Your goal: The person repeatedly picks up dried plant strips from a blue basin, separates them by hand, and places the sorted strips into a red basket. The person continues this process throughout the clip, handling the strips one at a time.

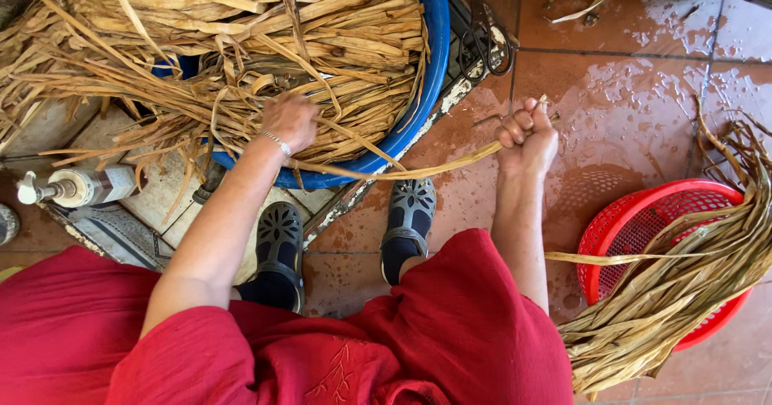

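At the far left of the frame a pump bottle (80, 186) lies on its side on the pale mat (112, 228), close under the trailing ends of the leaves; a tug on the wrong strand could drag it about.

Next comes the blue tub (430, 59), filling the upper left and heaped with dry straw-coloured leaves (241, 35) that spill over its rim. The left hand (289, 121) sits buried in that tangle near the rim, fingers curled down among the strands, though I can't see whether it actually grips one or only presses on them. If it only rests there, I'd judge a hard pull could haul a whole knot over the edge.

From the tub one long leaf strip (418, 168) runs across the middle of the frame to the right hand (527, 135), which is closed in a fist around its end. Dry fibre like this may snap, or cut the palm as it slides.

Below, both dark shoes (410, 212) stand on red floor tiles (627, 107) that shine wet, so a slip looks possible.

Scissors (486, 39) lie at the top centre, near the leaf's path.

At the right, a red basket (635, 220) holds a thick bundle of leaves (683, 300) overhanging its rim, which might tip it.
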